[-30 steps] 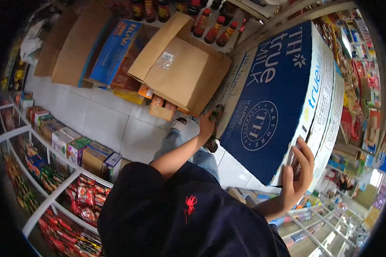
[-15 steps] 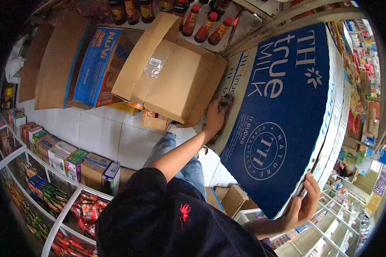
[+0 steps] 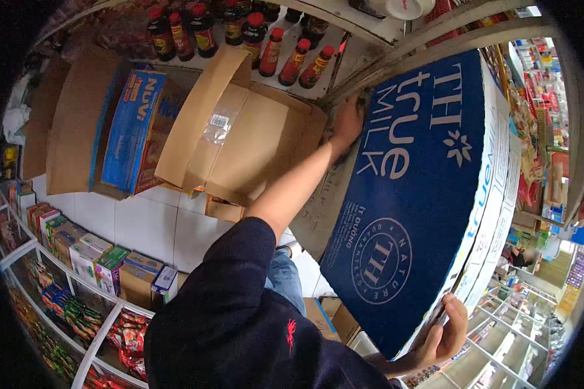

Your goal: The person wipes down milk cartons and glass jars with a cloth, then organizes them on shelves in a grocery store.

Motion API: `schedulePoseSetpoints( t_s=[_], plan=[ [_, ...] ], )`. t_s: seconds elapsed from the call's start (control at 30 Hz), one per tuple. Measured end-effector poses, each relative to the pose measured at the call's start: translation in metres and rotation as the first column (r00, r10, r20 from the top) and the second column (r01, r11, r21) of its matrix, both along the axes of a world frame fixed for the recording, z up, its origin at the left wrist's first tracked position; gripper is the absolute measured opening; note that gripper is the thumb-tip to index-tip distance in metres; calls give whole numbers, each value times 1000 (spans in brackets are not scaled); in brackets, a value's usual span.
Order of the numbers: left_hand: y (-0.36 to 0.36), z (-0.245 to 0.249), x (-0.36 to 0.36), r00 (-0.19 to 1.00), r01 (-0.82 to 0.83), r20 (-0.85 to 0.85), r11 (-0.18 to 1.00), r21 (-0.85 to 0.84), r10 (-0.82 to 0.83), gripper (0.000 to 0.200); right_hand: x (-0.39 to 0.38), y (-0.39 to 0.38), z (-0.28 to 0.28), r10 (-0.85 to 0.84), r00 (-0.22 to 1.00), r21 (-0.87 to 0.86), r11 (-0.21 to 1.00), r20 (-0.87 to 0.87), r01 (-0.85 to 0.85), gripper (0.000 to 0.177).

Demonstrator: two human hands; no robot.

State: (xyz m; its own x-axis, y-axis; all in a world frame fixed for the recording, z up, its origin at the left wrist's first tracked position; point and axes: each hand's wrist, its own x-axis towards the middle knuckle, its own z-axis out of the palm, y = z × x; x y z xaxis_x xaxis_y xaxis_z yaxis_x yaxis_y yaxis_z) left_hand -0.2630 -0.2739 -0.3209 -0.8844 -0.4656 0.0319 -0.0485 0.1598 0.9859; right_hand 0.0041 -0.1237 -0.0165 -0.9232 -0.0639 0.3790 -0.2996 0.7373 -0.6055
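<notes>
A large blue and white carton printed "TH true MILK" (image 3: 415,188) fills the right half of the view, tilted, with its blue face toward me. My left hand (image 3: 348,122) grips its far upper-left corner, arm stretched out. Down at the near lower edge, my right hand (image 3: 442,337) curls around the carton's corner. Both hands carry it above the floor. A dark sleeve and shirt with a small red mark cover my arm and chest.
An open brown cardboard box (image 3: 240,139) and a blue "NUVI" carton (image 3: 131,129) stand on the tiled floor (image 3: 143,227) to the left. Sauce bottles (image 3: 266,45) line a shelf behind. White wire shelves (image 3: 78,279) of packaged goods run along the lower left.
The carton has gone up and toward the shelf. My left hand slid from the carton's lower side to its top far corner; my right hand dropped to the near lower edge.
</notes>
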Motion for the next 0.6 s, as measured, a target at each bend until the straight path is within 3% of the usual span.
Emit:
schedulePoseSetpoints(
  t_s=[0.13,0.2,0.33,0.4,0.47,0.53,0.6],
  plan=[
    [0,-24,-29,997,28,69,998,-61,-23,47,-2,2,2,25,999,83,996,19,-27,38],
    [1,-26,-24,997,-9,78,988,-157,21,44,-3,1,1,41,999,34,999,-13,-40,37],
    [0,-34,2,996,-7,89,989,-147,20,40,-5,8,1,112,994,22,994,-7,-112,35],
    [3,-35,20,965,64,261,983,-173,-17,37,-5,6,2,88,996,-14,996,-20,-89,35],
    [2,-30,45,990,-17,101,799,-601,97,38,-7,6,7,105,993,20,994,49,-106,36],
    [3,-27,68,978,122,196,964,-235,-76,38,-9,12,15,112,988,48,992,107,-118,36],
    [12,-30,92,982,87,165,996,8,-87,38,-11,14,17,185,968,74,977,169,-199,34]
  ],
)
